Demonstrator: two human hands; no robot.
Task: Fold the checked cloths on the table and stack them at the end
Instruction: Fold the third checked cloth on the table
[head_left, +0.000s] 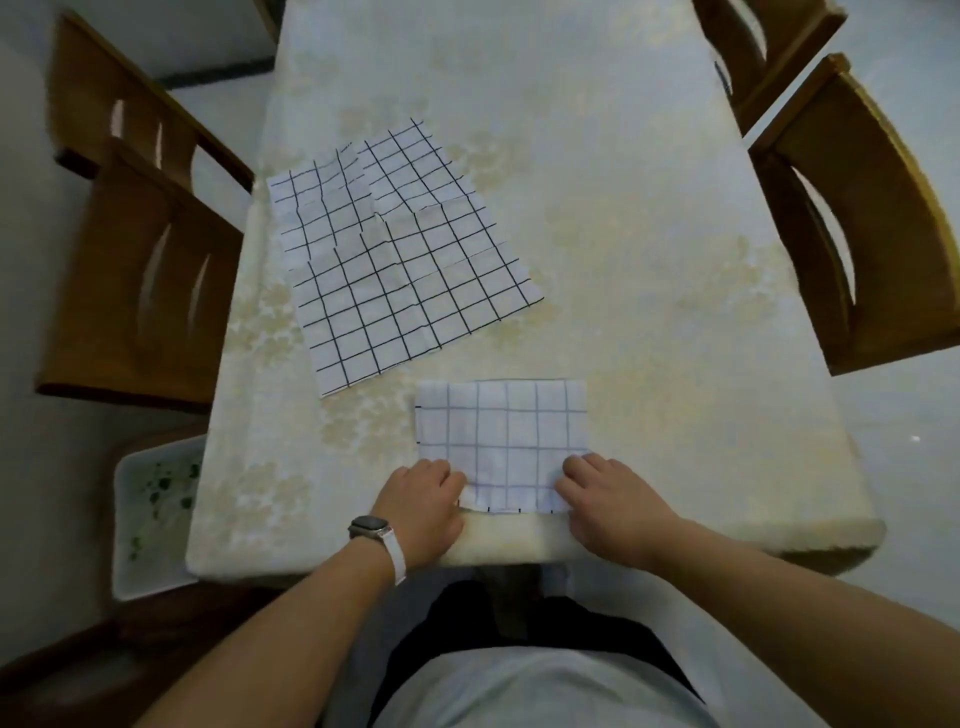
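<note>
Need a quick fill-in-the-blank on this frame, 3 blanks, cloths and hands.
1. The watch is worn on the ____ wrist.
2. Both hands press the near edge of the ____ cloth.
3. The unfolded cloths lie toward the table's ____ side, as the person sees it.

Missing words: left; folded; left

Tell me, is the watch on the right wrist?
No, the watch is strapped to the wrist of the left hand; the right hand has a bare wrist.
</note>
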